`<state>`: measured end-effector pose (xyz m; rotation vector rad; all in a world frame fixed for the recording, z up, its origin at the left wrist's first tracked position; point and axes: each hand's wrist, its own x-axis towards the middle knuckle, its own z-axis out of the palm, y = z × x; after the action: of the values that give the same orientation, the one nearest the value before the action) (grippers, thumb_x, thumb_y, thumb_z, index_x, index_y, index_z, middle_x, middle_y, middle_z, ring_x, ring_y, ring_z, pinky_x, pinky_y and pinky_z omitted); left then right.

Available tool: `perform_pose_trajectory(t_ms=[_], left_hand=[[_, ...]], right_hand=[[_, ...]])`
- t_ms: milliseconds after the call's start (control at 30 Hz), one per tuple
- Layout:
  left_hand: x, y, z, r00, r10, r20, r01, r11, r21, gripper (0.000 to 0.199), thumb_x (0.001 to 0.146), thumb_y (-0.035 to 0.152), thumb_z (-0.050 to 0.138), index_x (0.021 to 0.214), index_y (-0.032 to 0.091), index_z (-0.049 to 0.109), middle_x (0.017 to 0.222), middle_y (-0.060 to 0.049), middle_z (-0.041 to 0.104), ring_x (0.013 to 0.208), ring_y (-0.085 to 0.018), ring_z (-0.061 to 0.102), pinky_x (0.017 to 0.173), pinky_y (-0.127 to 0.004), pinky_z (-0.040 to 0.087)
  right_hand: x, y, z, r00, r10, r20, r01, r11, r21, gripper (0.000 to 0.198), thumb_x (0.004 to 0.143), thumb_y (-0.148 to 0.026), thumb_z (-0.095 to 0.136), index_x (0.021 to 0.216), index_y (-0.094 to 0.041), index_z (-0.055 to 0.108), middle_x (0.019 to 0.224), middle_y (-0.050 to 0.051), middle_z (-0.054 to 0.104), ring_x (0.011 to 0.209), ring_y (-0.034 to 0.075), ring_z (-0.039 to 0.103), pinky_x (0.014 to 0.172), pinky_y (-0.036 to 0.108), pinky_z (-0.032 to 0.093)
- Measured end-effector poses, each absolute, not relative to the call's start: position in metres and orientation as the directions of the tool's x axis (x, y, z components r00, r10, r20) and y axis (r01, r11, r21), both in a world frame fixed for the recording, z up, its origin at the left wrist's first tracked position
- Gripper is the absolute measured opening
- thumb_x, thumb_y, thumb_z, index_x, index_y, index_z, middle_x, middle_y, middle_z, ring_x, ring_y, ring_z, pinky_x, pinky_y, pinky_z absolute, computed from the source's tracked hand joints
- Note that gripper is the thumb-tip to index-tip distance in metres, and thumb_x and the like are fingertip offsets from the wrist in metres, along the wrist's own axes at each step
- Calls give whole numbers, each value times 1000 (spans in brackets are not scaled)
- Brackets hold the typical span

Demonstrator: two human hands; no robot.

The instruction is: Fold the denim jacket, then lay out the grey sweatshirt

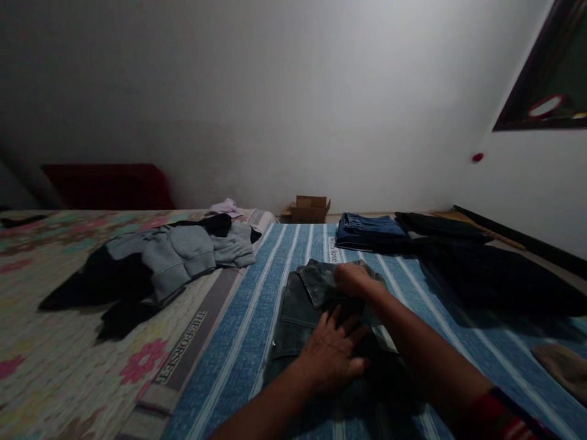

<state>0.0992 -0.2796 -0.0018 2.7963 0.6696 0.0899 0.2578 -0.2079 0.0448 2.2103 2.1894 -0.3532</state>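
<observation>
A dark grey collared jacket lies in front of me on the blue striped bedding, with its collar at the far end. My left hand rests flat on the middle of it, fingers spread and holding nothing. Farther up, my right hand is closed at the right side of the collar and appears to pinch the cloth there. My forearms and deep shadow hide the near right part of the jacket.
Grey and black clothes lie heaped on the left. At right are folded jeans, black folded clothes and a large dark pile. A cardboard box stands by the wall. A brown item lies near right.
</observation>
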Motion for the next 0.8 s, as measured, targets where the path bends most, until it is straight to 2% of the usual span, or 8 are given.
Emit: perform_pose_trajectory(t_ms=[167, 300, 433, 533, 700, 800], left_hand=[[98, -281, -4, 887, 461, -4, 443, -850, 285, 62, 88, 62, 36, 141, 30, 36, 150, -4, 32, 139, -37, 15, 109, -59, 17], [96, -282, -6, 882, 470, 32, 439, -844, 306, 62, 88, 63, 37, 141, 30, 36, 150, -4, 32, 139, -35, 15, 110, -57, 18], [96, -284, -5, 880, 474, 44, 432, -835, 342, 61, 89, 62, 36, 141, 30, 36, 150, -4, 33, 140, -34, 14, 110, -56, 18], [95, -286, -3, 878, 476, 46, 432, -831, 352, 61, 89, 62, 36, 141, 31, 35, 150, -4, 32, 140, -33, 14, 110, -56, 19], [95, -286, -1, 879, 476, 34, 433, -825, 362, 62, 89, 61, 36, 144, 33, 28, 152, -3, 28, 140, -33, 15, 110, -56, 20], [95, -286, -2, 879, 477, 27, 437, -825, 358, 62, 89, 61, 36, 145, 34, 25, 153, -2, 24, 141, -33, 13, 110, -57, 18]], right_hand=[[271, -183, 44, -188, 882, -432, 975, 113, -193, 30, 89, -35, 57, 113, -17, 58, 116, 5, 58, 96, 22, 59, 79, 38, 52], [278, -174, 46, -307, 793, -526, 945, 192, -263, 26, 87, -33, 60, 105, -14, 61, 106, 4, 62, 89, 19, 61, 74, 35, 52], [278, -168, 40, -366, 772, -520, 924, 236, -300, 21, 74, -25, 71, 92, -13, 70, 82, 0, 68, 70, 14, 61, 62, 23, 47], [274, -169, 33, -390, 789, -475, 914, 268, -305, 23, 69, -25, 73, 88, -11, 72, 73, 1, 68, 63, 12, 57, 55, 20, 41], [273, -178, 31, -430, 795, -429, 899, 332, -286, 6, 73, -13, 65, 77, -11, 69, 65, -1, 63, 54, 7, 49, 49, 19, 36], [277, -180, 32, -449, 791, -416, 892, 366, -266, 7, 81, -17, 62, 76, -12, 65, 67, -2, 61, 56, 8, 51, 52, 20, 41]])
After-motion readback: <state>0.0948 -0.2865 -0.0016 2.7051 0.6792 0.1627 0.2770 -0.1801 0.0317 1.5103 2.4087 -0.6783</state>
